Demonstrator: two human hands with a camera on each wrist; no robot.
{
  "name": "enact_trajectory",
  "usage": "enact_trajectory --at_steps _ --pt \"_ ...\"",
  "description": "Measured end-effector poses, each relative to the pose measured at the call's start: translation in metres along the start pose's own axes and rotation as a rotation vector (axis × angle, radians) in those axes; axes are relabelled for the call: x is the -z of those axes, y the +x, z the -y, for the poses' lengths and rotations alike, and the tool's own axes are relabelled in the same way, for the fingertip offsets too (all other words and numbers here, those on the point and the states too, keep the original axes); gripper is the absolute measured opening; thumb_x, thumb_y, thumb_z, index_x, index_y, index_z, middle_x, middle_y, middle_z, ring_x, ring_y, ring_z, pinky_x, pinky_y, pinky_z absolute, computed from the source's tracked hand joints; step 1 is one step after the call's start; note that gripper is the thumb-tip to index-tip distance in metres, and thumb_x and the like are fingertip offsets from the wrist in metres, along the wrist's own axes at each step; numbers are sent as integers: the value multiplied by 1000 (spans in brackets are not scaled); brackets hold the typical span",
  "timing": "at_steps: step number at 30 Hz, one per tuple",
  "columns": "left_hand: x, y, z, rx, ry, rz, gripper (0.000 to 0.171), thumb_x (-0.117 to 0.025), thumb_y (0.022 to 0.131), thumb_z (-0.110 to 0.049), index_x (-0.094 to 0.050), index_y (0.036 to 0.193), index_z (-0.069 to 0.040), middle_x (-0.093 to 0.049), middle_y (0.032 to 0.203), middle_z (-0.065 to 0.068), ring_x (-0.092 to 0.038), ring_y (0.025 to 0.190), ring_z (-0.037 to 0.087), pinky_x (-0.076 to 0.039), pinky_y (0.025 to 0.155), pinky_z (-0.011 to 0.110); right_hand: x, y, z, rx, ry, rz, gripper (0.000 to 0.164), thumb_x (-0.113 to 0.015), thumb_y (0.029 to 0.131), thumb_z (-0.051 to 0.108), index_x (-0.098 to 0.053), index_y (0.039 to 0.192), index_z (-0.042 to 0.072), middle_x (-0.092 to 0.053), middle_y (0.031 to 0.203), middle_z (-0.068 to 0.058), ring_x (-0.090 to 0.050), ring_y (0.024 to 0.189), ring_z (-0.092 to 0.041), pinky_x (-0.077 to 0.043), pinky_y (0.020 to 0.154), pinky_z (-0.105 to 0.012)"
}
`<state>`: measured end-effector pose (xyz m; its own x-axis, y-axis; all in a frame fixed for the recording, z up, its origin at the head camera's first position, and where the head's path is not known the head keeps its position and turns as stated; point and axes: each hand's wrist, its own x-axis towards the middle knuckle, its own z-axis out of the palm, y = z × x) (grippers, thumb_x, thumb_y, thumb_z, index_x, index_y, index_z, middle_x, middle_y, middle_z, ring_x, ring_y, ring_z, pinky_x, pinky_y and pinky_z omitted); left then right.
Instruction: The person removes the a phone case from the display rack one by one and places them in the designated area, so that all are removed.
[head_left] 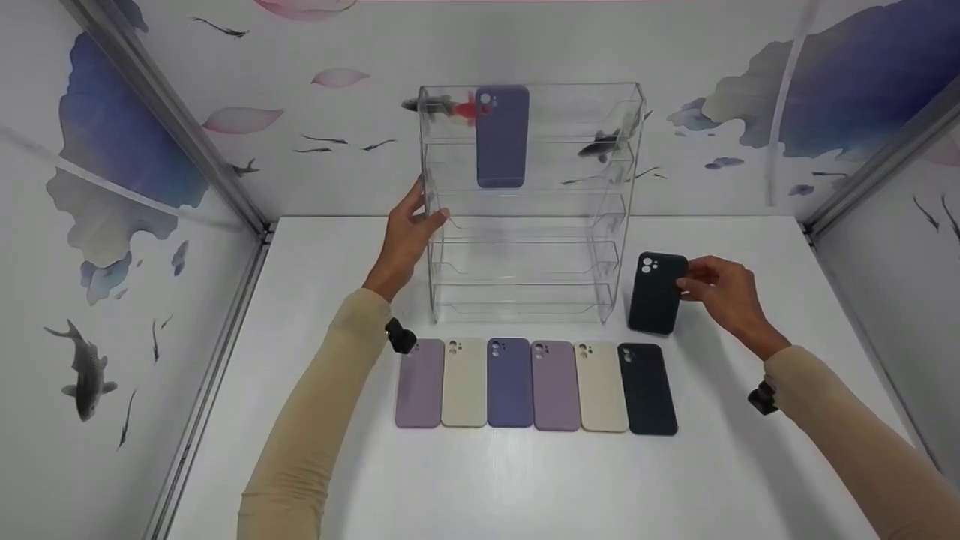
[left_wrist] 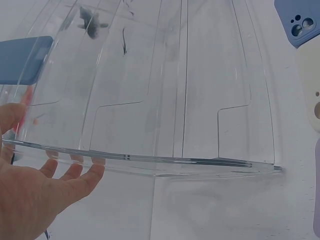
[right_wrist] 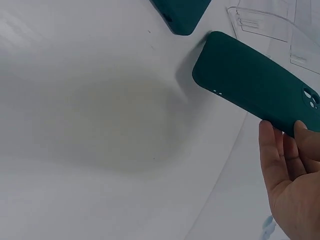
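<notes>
My right hand pinches a dark green phone case by its right edge, to the right of a clear acrylic rack. In the right wrist view the same case slants over the white table, thumb on one face and fingers behind. My left hand grips the rack's left side wall, its thumb at the front edge and the other fingers along the outside, seen through the plastic in the left wrist view. A blue-purple phone case stands in the rack's upper part.
In front of the rack lies a row of phone cases: a mauve one, a cream one, a blue-purple one, another mauve, another cream and a dark green one. Printed walls enclose the white table.
</notes>
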<state>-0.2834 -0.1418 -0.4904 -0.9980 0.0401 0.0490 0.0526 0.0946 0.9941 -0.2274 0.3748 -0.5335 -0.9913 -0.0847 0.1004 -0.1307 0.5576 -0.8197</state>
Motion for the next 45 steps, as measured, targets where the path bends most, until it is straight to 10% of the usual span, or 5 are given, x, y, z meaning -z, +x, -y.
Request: enact_trajectory --at_steps 17,27,45 --pt "2 2 0 1 -11 -4 80 -70 111 -21 -26 177 -29 -42 174 11 -61 143 25 -51 118 46 -12 8 -20 -52 -49 33 34 -72 104 -6 -67 136 -16 -73 116 -33 -74 90 -3 -64 76 -21" --pt "2 1 1 9 0 -10 80 -71 111 -24 -26 177 -28 -38 176 14 -60 144 26 -50 119 47 -23 15 -29 -78 -86 54 35 -68 107 -4 -65 141 -15 -73 121 -33 -77 107 -43 -64 81 -22" --pt "0 2 1 -9 -15 5 79 -69 111 -18 -26 177 -26 -40 175 12 -62 141 25 -50 119 47 -31 22 -43 -142 -126 88 39 -66 111 5 -62 145 -14 -70 129 -34 -74 111 -44 -56 74 -12"
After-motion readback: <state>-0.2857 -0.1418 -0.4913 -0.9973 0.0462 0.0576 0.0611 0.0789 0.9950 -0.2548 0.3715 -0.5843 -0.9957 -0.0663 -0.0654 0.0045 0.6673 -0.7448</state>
